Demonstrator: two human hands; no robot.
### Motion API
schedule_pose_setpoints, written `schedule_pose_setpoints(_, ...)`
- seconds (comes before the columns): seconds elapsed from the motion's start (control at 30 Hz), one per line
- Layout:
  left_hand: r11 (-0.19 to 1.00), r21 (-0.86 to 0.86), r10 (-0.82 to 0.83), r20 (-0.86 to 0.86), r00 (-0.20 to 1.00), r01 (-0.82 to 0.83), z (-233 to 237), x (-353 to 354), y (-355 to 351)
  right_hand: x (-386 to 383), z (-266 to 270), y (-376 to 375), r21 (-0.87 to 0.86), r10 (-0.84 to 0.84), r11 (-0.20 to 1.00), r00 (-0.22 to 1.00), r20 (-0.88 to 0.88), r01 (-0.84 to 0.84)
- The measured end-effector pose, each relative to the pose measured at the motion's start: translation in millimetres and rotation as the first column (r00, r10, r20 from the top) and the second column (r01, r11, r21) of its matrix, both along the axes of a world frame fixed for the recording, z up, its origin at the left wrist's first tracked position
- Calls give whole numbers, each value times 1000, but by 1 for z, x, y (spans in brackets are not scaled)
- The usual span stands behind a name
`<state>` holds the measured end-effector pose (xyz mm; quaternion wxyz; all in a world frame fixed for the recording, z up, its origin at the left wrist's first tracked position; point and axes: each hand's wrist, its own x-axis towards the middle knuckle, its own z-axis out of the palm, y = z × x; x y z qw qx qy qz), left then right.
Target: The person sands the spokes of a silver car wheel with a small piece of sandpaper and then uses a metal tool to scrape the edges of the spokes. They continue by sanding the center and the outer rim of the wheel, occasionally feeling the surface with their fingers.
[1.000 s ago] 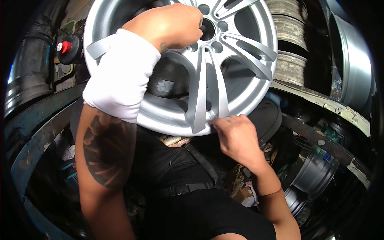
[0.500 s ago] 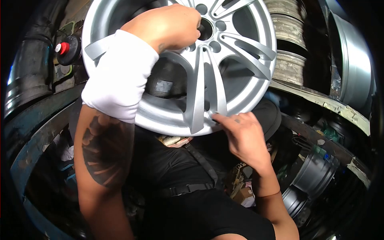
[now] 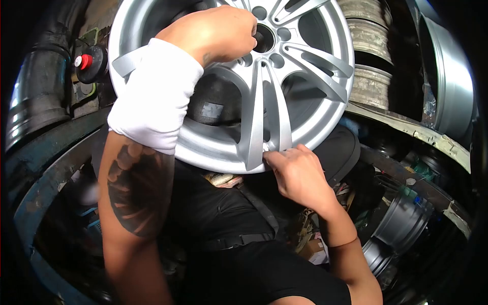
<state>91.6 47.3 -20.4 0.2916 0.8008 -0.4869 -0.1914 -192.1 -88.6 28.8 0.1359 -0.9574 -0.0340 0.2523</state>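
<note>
A silver alloy wheel (image 3: 252,114) with paired spokes is tilted in front of my body, its face toward me. My left hand (image 3: 216,34), below a white cloth band on the forearm, is closed on the wheel beside the centre hole; its fingertips are partly hidden. At the wheel's lower edge my right hand (image 3: 300,173) is curled, fingertips pressed together against the lip at the foot of a spoke pair. Whether anything small sits in that pinch is hidden. A small pale label (image 3: 212,110) shows on a dark surface behind the spokes.
Several stacked wheels (image 3: 367,84) stand at upper right, with a large silver rim (image 3: 452,76) beyond. More rims (image 3: 404,216) lie low on the right. A dark round part with a red knob (image 3: 85,62) is at left, above a worn metal frame (image 3: 35,198).
My right hand has shifted slightly left along the wheel's lower lip, to the spoke foot. The wheel and my left hand appear a little further right in view.
</note>
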Motion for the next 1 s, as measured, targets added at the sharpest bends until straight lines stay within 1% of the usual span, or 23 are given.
schedule_pose_setpoints(0.03,1000,-29,-1,27,1000,2,-2,-1,-1,-2,2,-1,9,-45,999,999,6,45)
schedule_pose_setpoints(0.07,993,-116,-2,147,989,20,-24,-4,0,-2,6,-5,19,-81,997,997,8,81)
schedule_pose_setpoints(0.1,979,-198,12,260,965,41,-30,-7,2,-3,8,-6,30,-111,993,994,6,111)
schedule_pose_setpoints(0.13,985,-172,19,234,972,23,-34,-7,3,-4,9,-3,-27,-82,996,997,6,82)
schedule_pose_setpoints(0.2,991,-134,20,190,982,6,-33,-4,-3,-5,1,2,-4,-117,993,993,-1,117)
schedule_pose_setpoints(0.23,986,-165,38,177,984,-8,-35,-3,-6,-4,-2,2,8,-133,991,991,-1,133)
schedule_pose_setpoints(0.27,981,-192,58,157,986,-27,-39,-3,-8,-4,2,-1,37,-190,981,981,-47,191)
schedule_pose_setpoints(0.3,976,-212,85,132,988,-55,-41,-5,-7,-4,7,-4,43,-190,980,981,-44,192)
schedule_pose_setpoints(0.37,985,-166,77,131,988,-54,-40,-8,-5,-2,17,-6,53,-198,978,980,-34,200)
schedule_pose_setpoints(0.4,988,-148,74,136,988,-54,-36,-8,-5,-3,21,-5,87,-213,974,976,52,208)
schedule_pose_setpoints(0.5,985,-120,148,217,965,-124,-31,-17,-4,2,37,0,37,-248,968,967,64,246)
schedule_pose_setpoints(0.57,992,-110,-19,378,926,65,-46,-6,-5,-2,25,-3,16,-210,978,975,68,209)
schedule_pose_setpoints(0.6,983,-93,-99,458,884,158,-45,-2,-5,-3,19,-4,6,-190,982,979,73,190)
schedule_pose_setpoints(0.7,988,-148,-16,225,974,51,-34,-1,3,-4,10,-5,28,-213,977,976,44,212)
schedule_pose_setpoints(0.8,982,-177,59,-23,998,-62,-13,1,11,-6,9,-3,91,-252,964,967,28,249)
schedule_pose_setpoints(0.9,983,-179,41,-59,997,-51,-11,12,12,1,16,0,69,-296,951,952,-74,301)
schedule_pose_setpoints(0.93,978,-192,62,-81,995,-77,-11,11,14,1,15,0,105,-329,935,940,-94,338)
schedule_pose_setpoints(1.0,984,-134,117,4,993,-115,-12,7,14,0,11,-2,88,-324,940,943,-73,330)
